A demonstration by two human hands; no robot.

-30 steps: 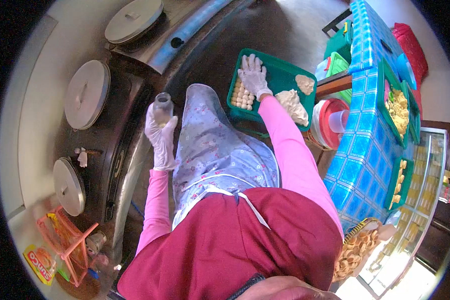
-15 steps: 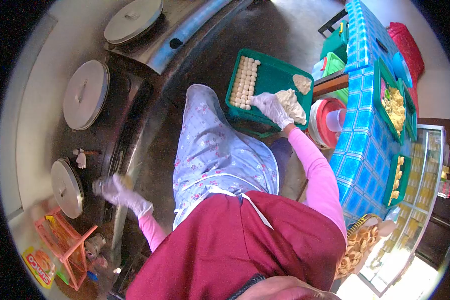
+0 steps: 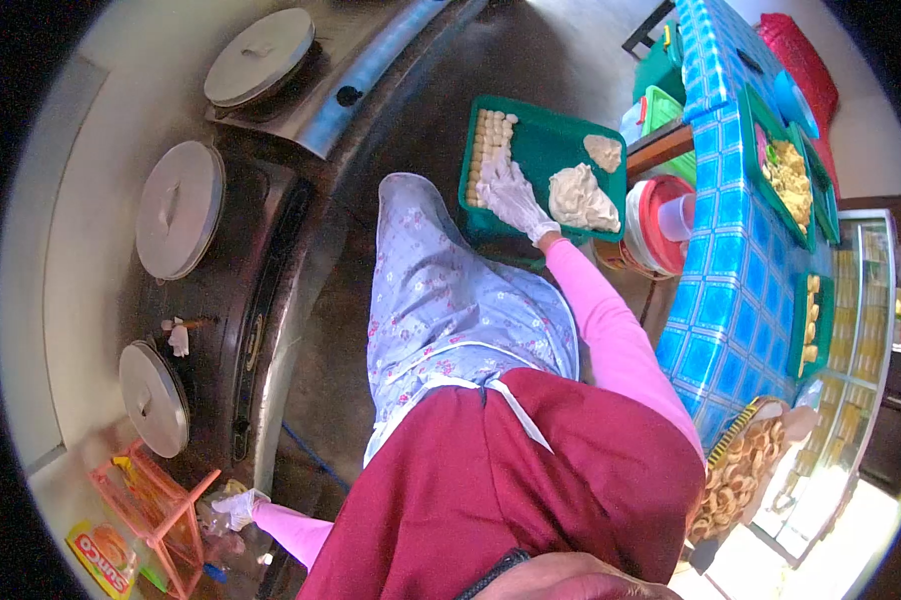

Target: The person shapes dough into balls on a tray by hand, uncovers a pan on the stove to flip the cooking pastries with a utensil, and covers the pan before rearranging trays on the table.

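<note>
In the rectangular green plastic tray, round white dough balls lie left of two irregular white dough lumps.

Wall: pale, plain. Floor: dark. Table: blue checked cover. Glass display case at right; strong light beside it.

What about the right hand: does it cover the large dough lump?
No, the right hand lies over part of the rows of small dough balls, while the large dough lump lies uncovered beside it.
</note>
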